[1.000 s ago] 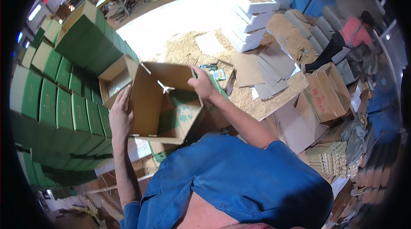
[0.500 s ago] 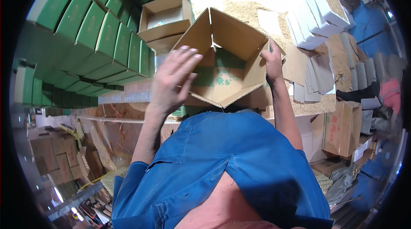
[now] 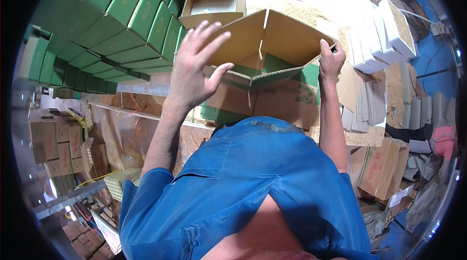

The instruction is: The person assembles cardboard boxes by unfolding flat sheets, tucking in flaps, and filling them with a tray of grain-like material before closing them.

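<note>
In front of my body stands a brown cardboard carton (image 3: 287, 105), its top open and its walls squeezed toward a narrow diamond. Green print shows on its outside. My right hand (image 3: 332, 63) pinches the right corner of the upper edge, thumb on top. At the left corner is my left hand (image 3: 197, 68), fingers spread and thumb apart, gripping nothing; whether its palm touches the cardboard I cannot tell. The carton's bottom is mostly hidden behind its near wall.
Green boxes (image 3: 116, 9) are stacked at the left, near an open brown box (image 3: 214, 3). To the right are white blocks (image 3: 382, 41), grey-white cardboard sheets (image 3: 366, 107) and a printed carton (image 3: 382, 170). A person in pink (image 3: 442, 141) is at the far right.
The carton has narrowed from a wide opening to a flatter diamond, its near wall now standing in view. My left hand's fingers have spread wider. My right hand still grips the right corner.
</note>
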A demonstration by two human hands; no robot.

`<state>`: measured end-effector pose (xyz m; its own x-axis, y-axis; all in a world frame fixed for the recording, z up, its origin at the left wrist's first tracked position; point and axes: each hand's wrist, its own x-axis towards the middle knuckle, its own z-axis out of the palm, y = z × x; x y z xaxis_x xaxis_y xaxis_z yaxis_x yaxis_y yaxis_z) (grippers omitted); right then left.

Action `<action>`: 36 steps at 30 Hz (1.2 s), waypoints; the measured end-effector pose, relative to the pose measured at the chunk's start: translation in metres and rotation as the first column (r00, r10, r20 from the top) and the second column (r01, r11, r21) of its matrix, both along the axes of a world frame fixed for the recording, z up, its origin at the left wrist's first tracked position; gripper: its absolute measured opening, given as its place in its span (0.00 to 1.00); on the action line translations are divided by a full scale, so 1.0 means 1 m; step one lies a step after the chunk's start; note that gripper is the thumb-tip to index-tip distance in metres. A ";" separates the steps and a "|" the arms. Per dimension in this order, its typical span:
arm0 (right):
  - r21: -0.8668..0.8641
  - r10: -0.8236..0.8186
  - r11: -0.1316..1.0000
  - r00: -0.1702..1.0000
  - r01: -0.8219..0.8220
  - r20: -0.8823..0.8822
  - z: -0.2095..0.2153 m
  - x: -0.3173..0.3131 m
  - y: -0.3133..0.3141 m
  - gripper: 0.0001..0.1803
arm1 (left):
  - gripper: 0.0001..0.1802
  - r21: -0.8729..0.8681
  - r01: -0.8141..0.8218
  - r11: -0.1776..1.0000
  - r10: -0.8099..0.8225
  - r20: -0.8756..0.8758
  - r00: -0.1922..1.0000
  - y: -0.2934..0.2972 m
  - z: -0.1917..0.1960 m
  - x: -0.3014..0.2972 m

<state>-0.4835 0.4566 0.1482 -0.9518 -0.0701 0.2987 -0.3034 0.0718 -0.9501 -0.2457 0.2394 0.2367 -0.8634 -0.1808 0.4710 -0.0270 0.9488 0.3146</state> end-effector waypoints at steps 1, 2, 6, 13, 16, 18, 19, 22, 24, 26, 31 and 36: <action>0.017 -0.002 1.000 1.000 0.002 0.001 0.002 -0.001 0.001 0.11 | 0.28 -0.033 0.046 0.998 -0.046 0.023 0.999 0.003 -0.006 0.004; 0.034 -0.004 0.999 1.000 0.004 0.002 0.003 -0.003 0.003 0.12 | 0.27 -0.064 0.094 0.993 -0.091 0.047 0.995 0.008 -0.012 0.009; 0.467 0.143 0.870 0.987 -0.160 0.072 0.041 -0.014 0.018 0.16 | 0.17 -0.027 0.121 0.992 -0.119 0.069 0.991 0.019 -0.040 0.000; 0.899 0.364 0.421 0.886 0.119 -0.288 0.070 0.024 -0.014 0.15 | 0.23 0.188 0.547 0.816 -0.552 -0.029 0.833 0.015 -0.044 -0.009; 0.971 0.428 0.232 0.891 0.052 -0.150 0.080 0.039 -0.032 0.11 | 0.22 0.230 0.487 0.843 -0.492 -0.037 0.870 0.005 -0.047 -0.012; 0.917 0.656 0.369 0.658 0.148 -0.370 0.067 0.034 -0.035 0.07 | 0.18 0.273 0.476 0.836 -0.501 0.026 0.865 0.009 -0.043 -0.012; 0.959 0.720 0.283 0.655 0.025 -0.229 0.068 0.033 -0.038 0.08 | 0.09 0.245 0.488 0.838 -0.502 -0.008 0.865 0.014 -0.043 -0.018; 0.992 0.791 0.078 0.612 -0.103 0.002 0.062 0.048 -0.040 0.12 | 0.30 0.221 0.418 0.881 -0.431 0.014 0.902 0.032 -0.063 -0.047; 0.982 0.758 -0.016 0.638 -0.187 0.134 0.073 0.036 -0.034 0.14 | 0.35 0.090 0.427 0.900 -0.435 0.088 0.896 0.037 -0.079 -0.063; 0.885 0.772 0.090 0.594 -0.457 0.228 0.075 0.025 -0.020 0.19 | 0.35 0.112 0.430 0.896 -0.440 0.080 0.894 0.039 -0.085 -0.068; 0.596 0.828 0.068 0.378 -0.800 0.413 0.086 0.012 0.022 0.26 | 0.24 0.029 0.430 0.903 -0.414 0.336 0.846 0.034 -0.099 -0.068; 0.422 0.830 0.396 0.514 -0.816 0.217 0.063 0.009 0.058 0.24 | 0.21 0.173 0.438 0.882 -0.470 0.307 0.827 0.037 -0.099 -0.075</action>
